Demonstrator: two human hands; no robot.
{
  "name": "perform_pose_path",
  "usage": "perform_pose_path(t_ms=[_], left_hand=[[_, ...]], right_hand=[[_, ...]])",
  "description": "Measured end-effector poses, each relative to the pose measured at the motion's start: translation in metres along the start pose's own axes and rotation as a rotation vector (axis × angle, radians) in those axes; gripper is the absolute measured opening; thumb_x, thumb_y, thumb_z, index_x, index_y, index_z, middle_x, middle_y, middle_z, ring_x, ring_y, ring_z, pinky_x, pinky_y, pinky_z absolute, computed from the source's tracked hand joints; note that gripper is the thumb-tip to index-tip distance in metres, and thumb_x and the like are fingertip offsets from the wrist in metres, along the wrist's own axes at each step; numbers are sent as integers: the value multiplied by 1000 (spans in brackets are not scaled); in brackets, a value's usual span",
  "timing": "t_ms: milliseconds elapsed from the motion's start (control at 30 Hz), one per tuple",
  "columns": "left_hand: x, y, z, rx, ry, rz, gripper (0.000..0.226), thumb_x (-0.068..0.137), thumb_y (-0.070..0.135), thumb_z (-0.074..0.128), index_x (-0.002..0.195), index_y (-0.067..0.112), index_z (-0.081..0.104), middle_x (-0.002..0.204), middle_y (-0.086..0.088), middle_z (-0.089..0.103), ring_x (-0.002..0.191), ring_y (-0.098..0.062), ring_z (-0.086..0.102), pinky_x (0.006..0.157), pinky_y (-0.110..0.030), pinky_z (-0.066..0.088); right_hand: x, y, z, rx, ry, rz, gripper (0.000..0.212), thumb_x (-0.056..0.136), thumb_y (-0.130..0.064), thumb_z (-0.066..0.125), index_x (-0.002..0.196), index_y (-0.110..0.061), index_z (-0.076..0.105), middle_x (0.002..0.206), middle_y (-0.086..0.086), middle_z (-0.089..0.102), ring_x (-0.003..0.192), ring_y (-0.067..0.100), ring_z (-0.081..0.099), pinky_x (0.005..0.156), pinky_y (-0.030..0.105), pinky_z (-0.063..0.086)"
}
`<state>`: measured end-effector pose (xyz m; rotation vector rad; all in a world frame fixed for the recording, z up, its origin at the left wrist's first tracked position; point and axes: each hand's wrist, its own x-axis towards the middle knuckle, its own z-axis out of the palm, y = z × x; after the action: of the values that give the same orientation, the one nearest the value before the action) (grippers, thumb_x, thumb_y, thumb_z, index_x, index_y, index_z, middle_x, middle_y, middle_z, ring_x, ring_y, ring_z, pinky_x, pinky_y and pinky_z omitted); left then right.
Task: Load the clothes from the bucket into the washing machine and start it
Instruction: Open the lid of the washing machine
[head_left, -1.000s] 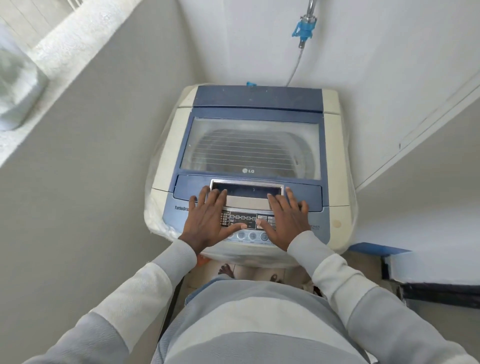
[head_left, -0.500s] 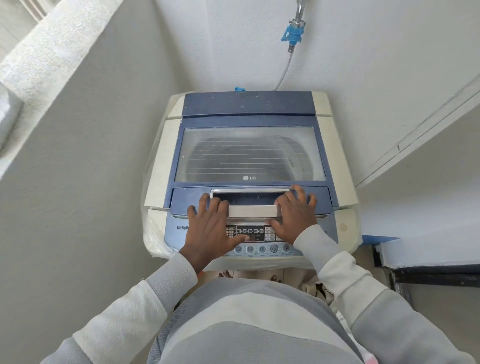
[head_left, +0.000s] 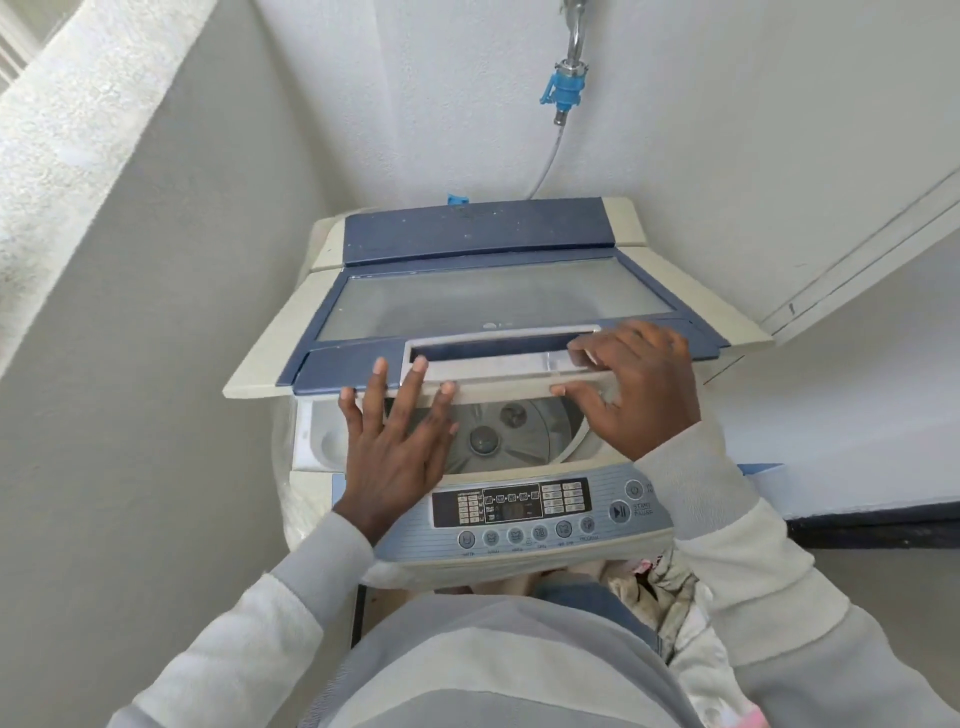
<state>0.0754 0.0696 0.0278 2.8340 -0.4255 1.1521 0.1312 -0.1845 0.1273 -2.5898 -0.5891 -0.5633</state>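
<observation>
White wall (head_left: 675, 130) behind; washing machine (head_left: 524, 543) lid (head_left: 488, 299) now lifted vs 0.5 s ago, drum (head_left: 514, 436) showing. R hand (head_left: 641, 387) grips lid's handle; L hand (head_left: 397, 447) straight-fingered, touching lid front.

Bright, soft daylight; shadows are faint. Wide-angle distortion bows the walls (head_left: 156, 364) near the edges (the lid (head_left: 493, 299) is motion-blurred).

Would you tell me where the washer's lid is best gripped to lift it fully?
Grip the pale handle bar at the front of the lid, coming from the front with fingers hooked beneath: it hinges at the back, so its raised edge gives most leverage.
</observation>
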Motion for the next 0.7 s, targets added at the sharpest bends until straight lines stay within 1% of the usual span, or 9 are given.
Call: perform_pose_path(t_ms=[100, 167, 200, 300, 400, 433, 500, 600, 700], left_hand=[[37, -13, 7, 40, 113, 5, 53, 96, 27, 52, 144, 26, 30, 164, 0, 5, 150, -32, 0, 118, -50, -6], [65, -23, 10, 33, 168, -15, 47, 96, 19, 47, 142, 24, 37, 162, -4, 14, 150, -32, 3, 118, -50, -6], [79, -28, 9, 23, 185, -24, 46, 96, 17, 45, 141, 23, 39, 159, -6, 21, 149, -33, 6, 118, -49, -5], [120, -46, 8, 11, 215, -34, 46, 96, 18, 49, 142, 24, 44, 152, -10, 33, 143, -43, 20, 119, -49, 0], [153, -62, 9, -3, 334, -75, 33, 94, 21, 62, 127, 26, 64, 143, -11, 50, 136, -45, 36, 116, -54, 19], [163, -66, 11, 7, 358, -93, 31, 94, 21, 63, 125, 27, 66, 141, -10, 53, 135, -44, 39, 113, -56, 23], [182, -71, 16, -6, 288, -135, 36, 97, 22, 59, 132, 26, 59, 146, -11, 48, 138, -44, 34, 113, -59, 21], [214, -81, 28, -56, 95, -204, 56, 97, 42, 53, 147, 23, 38, 157, -16, 27, 144, -48, 15, 114, -62, 13], [252, -96, 40, -117, -59, -230, 78, 89, 63, 50, 150, 18, 31, 160, -17, 17, 145, -48, 5, 111, -64, 16]], right_hand=[[18, 1, -6, -11, 285, -9, 38, 75, -44, 80, 87, -8, 72, 90, 7, 70, 86, 32, 65, 80, 46, 43], [25, 0, -4, -37, 411, -31, 39, 78, -42, 79, 93, -6, 72, 102, 13, 69, 96, 35, 64, 85, 46, 41], [27, -2, -1, -38, 418, -42, 41, 80, -41, 76, 100, -6, 72, 111, 16, 67, 106, 37, 62, 90, 47, 40], [49, 0, 10, -48, 335, -44, 58, 81, -41, 71, 126, -5, 62, 138, 22, 51, 133, 41, 43, 105, 51, 33], [88, 10, 14, -37, 297, -63, 70, 82, -37, 72, 140, -7, 47, 148, 24, 39, 141, 43, 30, 112, 49, 26], [102, 13, 14, -42, 282, -69, 71, 83, -36, 70, 143, -8, 43, 151, 24, 35, 142, 44, 26, 113, 48, 24], [131, 21, 15, -71, 214, -69, 76, 85, -38, 65, 148, -10, 34, 156, 23, 26, 145, 43, 18, 113, 52, 24], [182, 30, 19, -112, 71, -23, 86, 86, -43, 60, 154, -15, 16, 161, 19, 7, 149, 41, 4, 115, 58, 22], [230, 36, 25, -94, -19, 36, 92, 88, -45, 62, 155, -17, 5, 162, 15, -6, 149, 36, -5, 117, 53, 14]])
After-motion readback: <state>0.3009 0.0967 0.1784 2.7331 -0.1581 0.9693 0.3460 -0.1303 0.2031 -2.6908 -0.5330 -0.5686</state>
